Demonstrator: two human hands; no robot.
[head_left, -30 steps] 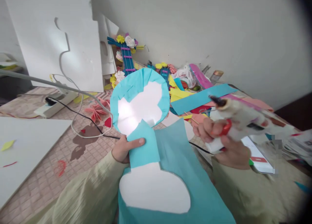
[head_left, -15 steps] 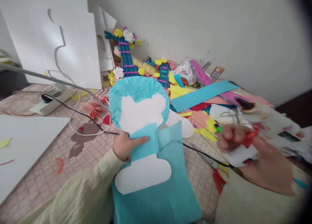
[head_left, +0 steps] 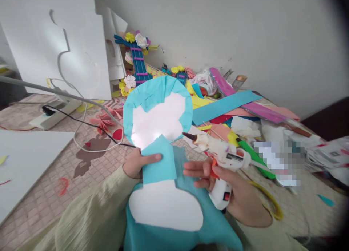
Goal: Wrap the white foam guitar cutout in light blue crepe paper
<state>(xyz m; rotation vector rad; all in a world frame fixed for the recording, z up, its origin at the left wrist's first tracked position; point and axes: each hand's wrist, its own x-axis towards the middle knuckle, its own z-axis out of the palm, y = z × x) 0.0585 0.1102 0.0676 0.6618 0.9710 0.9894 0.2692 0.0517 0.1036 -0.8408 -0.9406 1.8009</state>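
Right hand clenched round glue gun; nozzle points left, just right of blue flap. Left hand pins that flap at the waist of the cutout. Its long axis runs from the body toward the wall.

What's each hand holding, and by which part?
Right hand grips the glue gun by its handle, finger on trigger. Left hand pinches the blue-covered cutout at its waist.

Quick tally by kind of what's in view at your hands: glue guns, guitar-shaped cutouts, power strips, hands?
glue gun: 1
guitar-shaped cutout: 1
power strip: 1
hands: 2, left hand on the cutout, right hand around the gun
Total: 5
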